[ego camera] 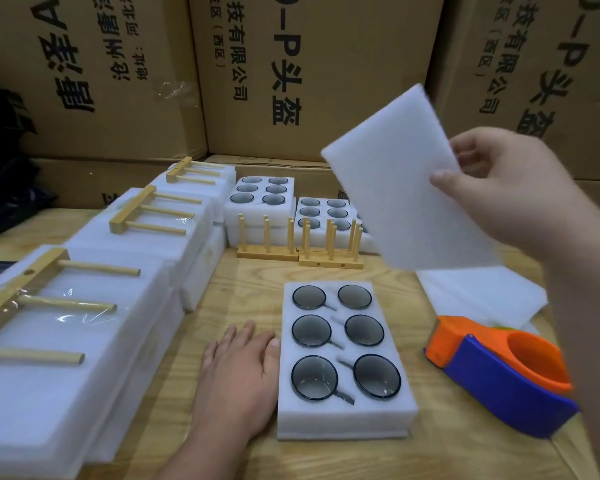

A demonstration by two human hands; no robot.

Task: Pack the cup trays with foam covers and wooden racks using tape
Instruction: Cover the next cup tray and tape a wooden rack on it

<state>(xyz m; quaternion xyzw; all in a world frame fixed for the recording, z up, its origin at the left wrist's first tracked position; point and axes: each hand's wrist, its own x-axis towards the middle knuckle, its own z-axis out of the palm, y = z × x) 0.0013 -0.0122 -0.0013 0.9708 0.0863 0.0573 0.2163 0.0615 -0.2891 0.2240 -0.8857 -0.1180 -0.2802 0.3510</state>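
Lowest in frame, my left hand [238, 372] lies flat, fingers spread, on the worktop [440, 448], touching the cup tray [345, 420] at centre-bottom. My right hand [510, 188] pinches the foam cover [399, 181] up and right of it, long axes nearly parallel.

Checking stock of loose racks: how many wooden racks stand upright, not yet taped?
2. One upright rack stands before the far-left cup tray; a second upright rack is right beside it. The raised foam cover may hide more.
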